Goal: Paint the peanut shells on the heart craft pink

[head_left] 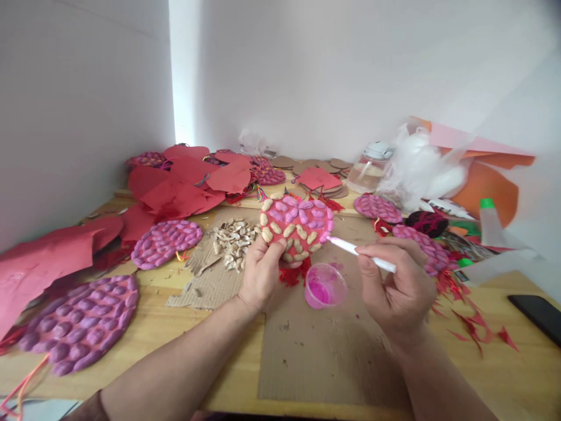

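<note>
Our forearms flank the cup; right hand pinches brush, left hand holds heart; we should dab lightly.

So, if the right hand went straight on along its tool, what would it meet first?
The right hand would bring its white tool against the pink-coated peanut on the near right edge of the red peanut-covered piece; whether they already touch is unclear.

wooden table bearing brown cardboard, red paper scraps, black phone
</note>
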Demonstrator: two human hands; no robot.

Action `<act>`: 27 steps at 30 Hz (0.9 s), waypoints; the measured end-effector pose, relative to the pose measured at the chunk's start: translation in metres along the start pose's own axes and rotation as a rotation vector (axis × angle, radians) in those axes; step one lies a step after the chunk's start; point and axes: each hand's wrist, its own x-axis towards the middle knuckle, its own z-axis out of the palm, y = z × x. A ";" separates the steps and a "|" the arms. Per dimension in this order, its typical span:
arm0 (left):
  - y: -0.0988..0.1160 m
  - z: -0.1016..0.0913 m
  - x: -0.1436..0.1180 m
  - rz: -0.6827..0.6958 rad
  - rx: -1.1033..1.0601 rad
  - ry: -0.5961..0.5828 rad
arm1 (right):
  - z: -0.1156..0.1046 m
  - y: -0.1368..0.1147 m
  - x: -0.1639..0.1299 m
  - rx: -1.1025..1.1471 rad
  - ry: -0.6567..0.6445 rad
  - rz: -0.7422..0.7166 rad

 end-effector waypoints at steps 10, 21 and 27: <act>0.003 0.002 0.000 -0.015 -0.006 0.026 | 0.001 0.001 -0.002 0.005 0.001 0.024; 0.004 0.003 -0.001 -0.031 0.018 0.032 | 0.000 -0.003 0.001 0.009 -0.023 0.020; 0.004 0.004 -0.001 -0.033 0.018 0.041 | 0.000 0.000 0.000 -0.006 -0.002 0.035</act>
